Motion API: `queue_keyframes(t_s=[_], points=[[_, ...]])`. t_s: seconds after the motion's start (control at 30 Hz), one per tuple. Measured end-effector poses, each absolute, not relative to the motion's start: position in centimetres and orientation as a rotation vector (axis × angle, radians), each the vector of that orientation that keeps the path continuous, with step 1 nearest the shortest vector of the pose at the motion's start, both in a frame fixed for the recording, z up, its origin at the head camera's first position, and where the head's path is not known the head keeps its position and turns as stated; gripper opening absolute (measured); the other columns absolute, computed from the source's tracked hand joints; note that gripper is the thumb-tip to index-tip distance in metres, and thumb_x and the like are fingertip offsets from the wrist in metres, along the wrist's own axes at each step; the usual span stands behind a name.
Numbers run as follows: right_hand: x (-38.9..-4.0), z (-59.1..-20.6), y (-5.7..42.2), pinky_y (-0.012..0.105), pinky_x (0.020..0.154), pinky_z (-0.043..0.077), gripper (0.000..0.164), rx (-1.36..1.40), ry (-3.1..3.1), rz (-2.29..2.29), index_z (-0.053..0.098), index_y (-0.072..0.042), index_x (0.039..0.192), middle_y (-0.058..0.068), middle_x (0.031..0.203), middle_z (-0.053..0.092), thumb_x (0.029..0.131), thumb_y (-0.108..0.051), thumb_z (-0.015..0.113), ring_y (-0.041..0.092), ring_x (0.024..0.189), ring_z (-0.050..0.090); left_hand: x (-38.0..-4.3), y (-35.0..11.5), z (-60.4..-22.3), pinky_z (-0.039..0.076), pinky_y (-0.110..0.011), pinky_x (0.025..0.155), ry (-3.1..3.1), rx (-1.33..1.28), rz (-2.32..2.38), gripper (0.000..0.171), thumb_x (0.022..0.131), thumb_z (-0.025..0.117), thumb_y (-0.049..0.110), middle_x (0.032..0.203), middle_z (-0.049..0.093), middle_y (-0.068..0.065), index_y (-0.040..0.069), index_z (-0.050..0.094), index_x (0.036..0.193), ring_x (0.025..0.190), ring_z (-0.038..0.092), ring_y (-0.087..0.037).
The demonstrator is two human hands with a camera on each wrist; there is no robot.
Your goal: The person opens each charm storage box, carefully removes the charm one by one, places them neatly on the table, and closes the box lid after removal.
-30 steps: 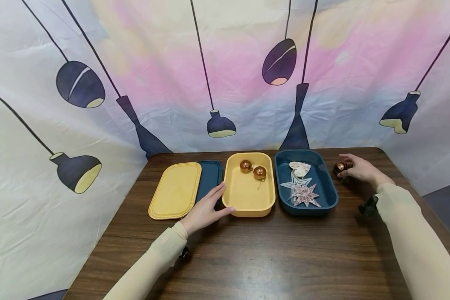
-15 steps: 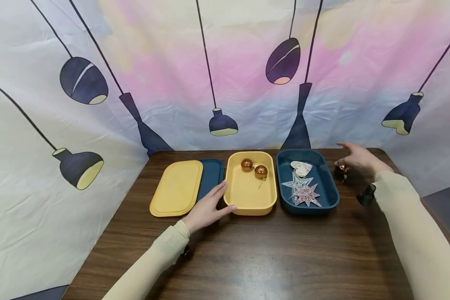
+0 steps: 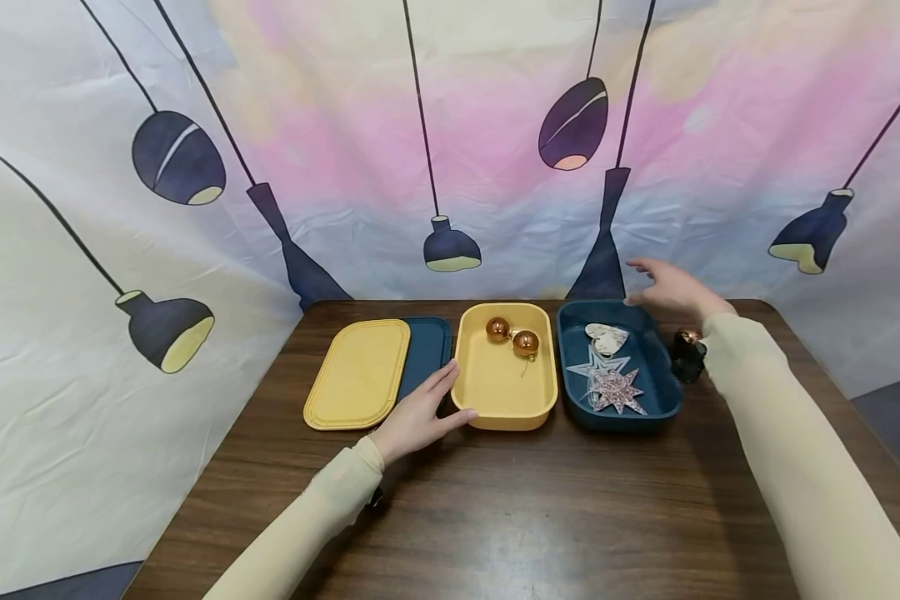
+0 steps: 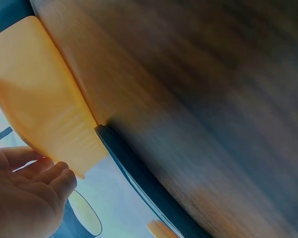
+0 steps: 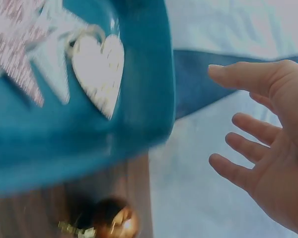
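My left hand [image 3: 420, 419] rests with straight fingers against the left side of the yellow box [image 3: 504, 406], its thumb at the near left corner. Two copper baubles [image 3: 525, 343] lie in that box. Beside it stands the blue box [image 3: 624, 421], holding a heart ornament [image 5: 98, 72], a pale star [image 3: 597, 363] and a glittery pink star [image 3: 618, 392]. Over the blue box's far right corner, my right hand [image 3: 671, 287] hovers with spread fingers, holding nothing. Another copper bauble [image 5: 116, 220] sits on the table right of the blue box, partly hidden in the head view by the wrist camera.
A yellow lid [image 3: 358, 375] overlaps a blue lid [image 3: 429, 354] left of the yellow box. All stand on a dark wooden table [image 3: 540, 508]. A cloth printed with lamps [image 3: 450, 150] hangs behind the table's far edge.
My right hand has come away from the bauble at the right and moved left and up, to over the blue box's far corner. That bauble stays on the table. My left hand keeps its place.
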State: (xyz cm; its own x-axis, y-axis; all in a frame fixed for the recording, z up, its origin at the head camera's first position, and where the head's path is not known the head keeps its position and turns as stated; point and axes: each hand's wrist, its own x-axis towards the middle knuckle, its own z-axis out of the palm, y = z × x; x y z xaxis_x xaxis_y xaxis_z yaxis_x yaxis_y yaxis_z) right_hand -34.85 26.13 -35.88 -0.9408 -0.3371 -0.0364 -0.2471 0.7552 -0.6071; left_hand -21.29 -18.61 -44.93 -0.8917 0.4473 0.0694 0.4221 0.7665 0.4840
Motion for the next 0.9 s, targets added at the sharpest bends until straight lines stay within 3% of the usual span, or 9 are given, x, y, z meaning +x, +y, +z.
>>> queue_keyframes(t_s=[0.33, 0.7, 0.9], points=[[-36.1, -34.9, 21.0, 0.067, 0.108, 0.031, 0.076, -0.525, 2.788, -0.951, 0.027, -0.001, 0.158, 0.033, 0.157, 0.026, 0.095, -0.013, 0.068, 0.051, 0.141, 0.030, -21.2, -18.6, -44.8, 0.030, -0.044, 0.117, 2.911, 0.734, 0.740, 0.093, 0.095, 0.054, 0.067, 0.168, 0.018, -0.004, 0.008, 0.025, 0.161, 0.150, 0.024, -0.023], [-36.6, -33.9, 17.0, 0.064, 0.109, 0.033, 0.077, -0.619, 2.747, -0.908, 0.029, -0.003, 0.158, 0.027, 0.158, 0.031, 0.095, -0.020, 0.070, 0.047, 0.142, 0.031, -21.2, -18.6, -44.9, 0.030, -0.043, 0.117, 2.920, 0.732, 0.722, 0.094, 0.095, 0.051, 0.070, 0.168, 0.017, -0.002, 0.009, 0.024, 0.161, 0.150, 0.025, -0.021], [-36.7, -34.2, 15.3, 0.062, 0.108, 0.035, 0.074, -0.648, 2.697, -0.919, 0.032, -0.003, 0.157, 0.029, 0.156, 0.033, 0.094, -0.015, 0.070, 0.047, 0.142, 0.031, -21.1, -18.5, -44.9, 0.030, -0.044, 0.117, 2.911, 0.736, 0.735, 0.093, 0.095, 0.051, 0.068, 0.168, 0.017, -0.004, 0.008, 0.024, 0.161, 0.150, 0.024, -0.022]])
